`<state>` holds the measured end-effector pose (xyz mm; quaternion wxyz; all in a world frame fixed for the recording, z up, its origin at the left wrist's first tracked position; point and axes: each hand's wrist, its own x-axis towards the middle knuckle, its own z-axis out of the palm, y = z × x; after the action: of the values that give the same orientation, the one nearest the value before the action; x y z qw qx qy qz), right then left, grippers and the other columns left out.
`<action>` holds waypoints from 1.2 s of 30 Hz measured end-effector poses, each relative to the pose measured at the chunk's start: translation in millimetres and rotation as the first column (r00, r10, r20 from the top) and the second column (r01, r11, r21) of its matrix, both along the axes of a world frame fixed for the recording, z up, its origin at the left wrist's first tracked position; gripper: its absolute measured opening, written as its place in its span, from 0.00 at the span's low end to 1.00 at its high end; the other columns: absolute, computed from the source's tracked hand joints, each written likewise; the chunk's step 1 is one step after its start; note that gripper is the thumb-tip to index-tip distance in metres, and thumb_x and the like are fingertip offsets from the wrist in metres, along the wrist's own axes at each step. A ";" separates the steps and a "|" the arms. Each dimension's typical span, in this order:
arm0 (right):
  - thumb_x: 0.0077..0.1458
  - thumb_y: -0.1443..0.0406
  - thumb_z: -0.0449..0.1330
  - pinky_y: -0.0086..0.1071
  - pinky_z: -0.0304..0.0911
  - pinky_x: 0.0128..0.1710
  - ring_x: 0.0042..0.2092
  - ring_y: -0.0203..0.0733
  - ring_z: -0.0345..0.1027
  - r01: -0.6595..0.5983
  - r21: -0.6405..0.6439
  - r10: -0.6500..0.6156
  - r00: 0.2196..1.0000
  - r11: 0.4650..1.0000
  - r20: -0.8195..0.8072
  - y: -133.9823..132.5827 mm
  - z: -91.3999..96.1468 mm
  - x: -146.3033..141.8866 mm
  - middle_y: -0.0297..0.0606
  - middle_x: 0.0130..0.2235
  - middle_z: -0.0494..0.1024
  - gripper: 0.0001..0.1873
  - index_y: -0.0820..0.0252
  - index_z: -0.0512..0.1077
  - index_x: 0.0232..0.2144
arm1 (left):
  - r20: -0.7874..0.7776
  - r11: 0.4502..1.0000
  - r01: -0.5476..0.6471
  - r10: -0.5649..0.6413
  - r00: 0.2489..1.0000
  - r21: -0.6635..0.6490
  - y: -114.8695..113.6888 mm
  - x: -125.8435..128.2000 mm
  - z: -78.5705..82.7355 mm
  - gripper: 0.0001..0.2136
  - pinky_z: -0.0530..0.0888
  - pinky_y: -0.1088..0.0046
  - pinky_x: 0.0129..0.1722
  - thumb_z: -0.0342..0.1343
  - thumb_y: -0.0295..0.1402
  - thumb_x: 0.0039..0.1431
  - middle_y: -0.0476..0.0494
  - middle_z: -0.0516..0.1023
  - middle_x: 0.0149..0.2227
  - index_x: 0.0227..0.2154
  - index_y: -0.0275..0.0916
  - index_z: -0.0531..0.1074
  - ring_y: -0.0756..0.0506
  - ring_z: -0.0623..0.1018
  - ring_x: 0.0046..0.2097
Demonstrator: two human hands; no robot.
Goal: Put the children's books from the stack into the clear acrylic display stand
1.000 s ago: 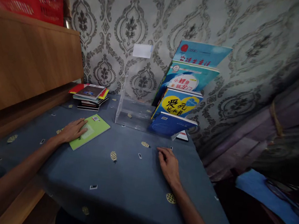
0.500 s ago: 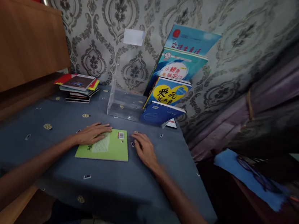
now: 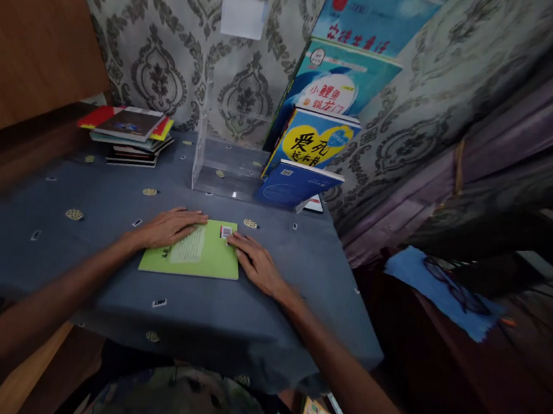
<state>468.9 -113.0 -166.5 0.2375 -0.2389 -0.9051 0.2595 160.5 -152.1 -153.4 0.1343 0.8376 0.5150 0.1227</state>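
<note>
Your table [image 3: 243,310] wears a blue-grey cloth | clear rack [image 3: 228,188] stands at its back, books in its right part | green book [image 3: 208,252] lies flat before you, near the front edge | your left hand [image 3: 171,229]: fingers outstretched, flat over its left side, gripping nothing | your right hand [image 3: 256,265]: fingers extended, slightly bent, tips on its right edge beside the barcode [image 3: 225,232], gripping nothing

Person's L forearm [image 3: 62,291], bare, slants up & inward from low L to L wrist [image 3: 136,240]; L hand [image 3: 170,229] lies flat, palm down, fingers [image 3: 190,218] nearly straight & pointing R. From where I stand, R forearm [image 3: 335,345], also bare, mirrors it from low R; R hand [image 3: 258,265] is palm down too, fingers [image 3: 244,243] loosely bent, aimed L, hands near e/o but apart.
</note>
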 end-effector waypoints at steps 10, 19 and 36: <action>0.67 0.70 0.52 0.55 0.61 0.65 0.61 0.46 0.70 -0.054 0.118 0.056 0.998 0.992 -0.021 -63.3 -0.9 28.2 0.43 0.56 0.79 0.23 0.54 0.69 0.61 | 0.023 0.993 -0.015 0.012 1.000 0.116 -1.2 -4.1 -6.3 0.22 0.60 0.54 0.67 0.38 0.42 0.73 0.44 0.68 0.67 0.62 0.43 0.66 0.42 0.63 0.69; 0.67 0.70 0.52 0.54 0.64 0.63 0.61 0.47 0.70 -0.041 0.152 0.045 0.999 0.988 -0.024 -59.5 -8.2 28.2 0.43 0.57 0.79 0.23 0.53 0.69 0.61 | 0.111 0.934 -0.219 0.195 0.974 0.284 -37.8 -65.6 -12.6 0.20 0.70 0.53 0.59 0.40 0.33 0.70 0.38 0.77 0.55 0.55 0.40 0.74 0.40 0.74 0.58; 0.67 0.69 0.51 0.53 0.64 0.63 0.61 0.47 0.71 -0.033 0.160 0.037 0.999 0.987 -0.021 -60.8 -9.8 26.9 0.42 0.56 0.79 0.23 0.50 0.68 0.62 | 0.146 0.956 0.005 -0.050 0.988 0.293 -154.0 -28.4 -7.7 0.21 0.71 0.53 0.59 0.46 0.26 0.69 0.40 0.74 0.60 0.60 0.49 0.69 0.41 0.72 0.61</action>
<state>495.8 -173.9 -176.3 0.2621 -0.2003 -0.9240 0.1934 132.1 -306.0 -161.1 0.0497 0.8435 0.4680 0.2588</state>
